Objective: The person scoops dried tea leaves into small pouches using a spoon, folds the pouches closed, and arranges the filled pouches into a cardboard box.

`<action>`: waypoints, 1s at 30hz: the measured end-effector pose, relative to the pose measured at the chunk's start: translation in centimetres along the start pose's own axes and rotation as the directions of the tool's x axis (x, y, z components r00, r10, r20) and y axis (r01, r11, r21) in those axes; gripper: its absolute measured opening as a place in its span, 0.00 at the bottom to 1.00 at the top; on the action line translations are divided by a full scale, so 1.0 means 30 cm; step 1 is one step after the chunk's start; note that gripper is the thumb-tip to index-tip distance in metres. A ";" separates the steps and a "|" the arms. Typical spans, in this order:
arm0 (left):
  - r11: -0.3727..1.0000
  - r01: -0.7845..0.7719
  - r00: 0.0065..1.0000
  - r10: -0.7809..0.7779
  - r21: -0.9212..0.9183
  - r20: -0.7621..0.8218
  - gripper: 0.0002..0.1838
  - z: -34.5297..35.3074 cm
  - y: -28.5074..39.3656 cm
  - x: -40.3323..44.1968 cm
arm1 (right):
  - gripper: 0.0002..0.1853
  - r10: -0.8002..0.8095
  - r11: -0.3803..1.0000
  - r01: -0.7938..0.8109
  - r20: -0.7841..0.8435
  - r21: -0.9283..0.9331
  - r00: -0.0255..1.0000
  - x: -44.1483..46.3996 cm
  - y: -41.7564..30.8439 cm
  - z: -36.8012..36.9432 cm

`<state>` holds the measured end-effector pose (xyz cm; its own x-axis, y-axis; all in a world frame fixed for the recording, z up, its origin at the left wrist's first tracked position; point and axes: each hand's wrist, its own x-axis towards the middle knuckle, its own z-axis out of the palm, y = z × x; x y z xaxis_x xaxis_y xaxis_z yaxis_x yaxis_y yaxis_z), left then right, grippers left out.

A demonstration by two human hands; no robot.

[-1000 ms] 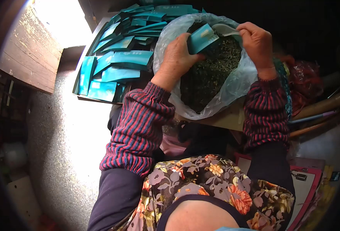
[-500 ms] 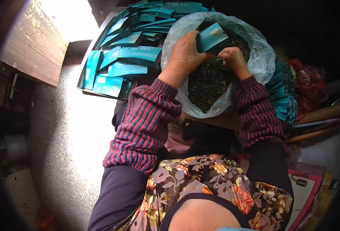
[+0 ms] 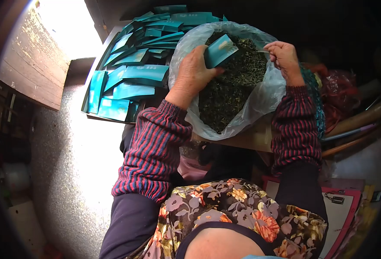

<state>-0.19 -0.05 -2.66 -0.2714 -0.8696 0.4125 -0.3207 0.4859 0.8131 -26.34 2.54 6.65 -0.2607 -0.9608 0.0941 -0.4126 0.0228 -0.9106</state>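
Note:
My left hand (image 3: 193,73) grips a teal packet (image 3: 220,51) over the left part of a clear plastic bag (image 3: 186,41). Dark dried leaves (image 3: 231,88) fill this wide-mouthed bag. My right hand (image 3: 284,60) is raised at the bag's right rim, apart from the packet. Its fingers are pinched together; a small pale tip shows at them, too small to name. On the left, a shallow box (image 3: 88,97) holds many similar teal packets (image 3: 145,73), lying in overlapping rows.
More teal packets (image 3: 319,110) stand packed behind my right forearm. Beyond them lie a red plastic bag (image 3: 339,88) and several rods (image 3: 350,138). A clipboard (image 3: 337,207) rests at lower right. At upper left juts a worn wooden board (image 3: 35,60).
My right hand has moved right, away from the packet and up to the bag's right rim. My left hand still holds the packet, slightly lower and further left in view.

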 end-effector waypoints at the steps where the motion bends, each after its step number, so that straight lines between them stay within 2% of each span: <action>1: 1.000 -0.004 1.000 0.004 0.000 -0.004 0.36 0.004 0.000 -0.001 | 0.08 -0.041 0.999 0.041 -0.002 -0.022 0.999 -0.004 -0.026 -0.006; 6: 1.000 0.003 1.000 -0.003 0.016 0.019 0.36 -0.001 -0.001 -0.002 | 0.08 -0.172 0.978 0.175 0.036 -0.109 0.984 -0.021 -0.110 0.048; 8: 1.000 0.005 1.000 -0.005 0.026 0.024 0.36 -0.004 0.006 -0.002 | 0.08 -0.364 0.854 0.401 0.170 -0.331 0.916 -0.020 -0.113 0.082; 9: 0.999 0.005 1.000 -0.006 0.036 0.029 0.37 -0.006 0.009 -0.003 | 0.08 -0.364 0.854 0.401 0.170 -0.331 0.916 -0.031 -0.122 0.111; 11: 1.000 -0.009 1.000 0.008 0.019 0.020 0.36 0.004 0.000 -0.006 | 0.06 -0.613 0.562 0.641 0.257 -0.523 0.747 -0.073 -0.153 0.173; 13: 1.000 -0.022 1.000 0.022 0.003 0.006 0.36 0.007 0.004 -0.005 | 0.05 -0.626 0.513 0.641 0.262 -0.571 0.735 -0.086 -0.178 0.185; 15: 1.000 -0.014 1.000 0.014 -0.001 0.017 0.36 0.003 0.005 -0.005 | 0.04 -0.731 0.334 0.641 0.239 -0.691 0.639 -0.086 -0.200 0.183; 16: 1.000 -0.014 1.000 0.014 -0.002 0.015 0.36 0.002 0.006 -0.004 | 0.04 -0.732 0.332 0.642 0.240 -0.691 0.637 -0.089 -0.213 0.176; 18: 0.998 0.034 0.999 -0.033 -0.047 0.022 0.36 -0.002 0.010 -0.004 | 0.04 -0.702 0.301 0.539 0.201 -0.787 0.684 -0.097 -0.233 0.164; 21: 0.999 0.006 1.000 -0.006 -0.046 0.015 0.36 -0.003 0.021 -0.005 | 0.03 -0.712 0.253 0.585 0.261 -0.770 0.652 -0.116 -0.221 0.185; 25: 0.998 0.007 1.000 -0.006 -0.058 0.017 0.36 0.007 0.008 -0.006 | 0.03 -0.708 0.285 0.620 0.276 -0.731 0.651 -0.148 -0.214 0.209; 28: 0.997 0.017 1.000 -0.016 -0.070 0.013 0.36 0.003 0.007 -0.004 | 0.03 -0.746 0.286 0.575 0.198 -0.766 0.636 -0.152 -0.227 0.206; 30: 0.999 -0.004 1.000 0.004 -0.051 -0.017 0.37 0.001 0.012 -0.005 | 0.04 -0.768 0.205 0.611 0.262 -0.764 0.585 -0.147 -0.199 0.216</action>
<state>-0.29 0.25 -2.46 -0.2571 -0.8692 0.4224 -0.2731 0.4846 0.8310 -17.07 4.84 9.06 0.3931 -0.6517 0.6487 -0.9110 -0.3718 0.1785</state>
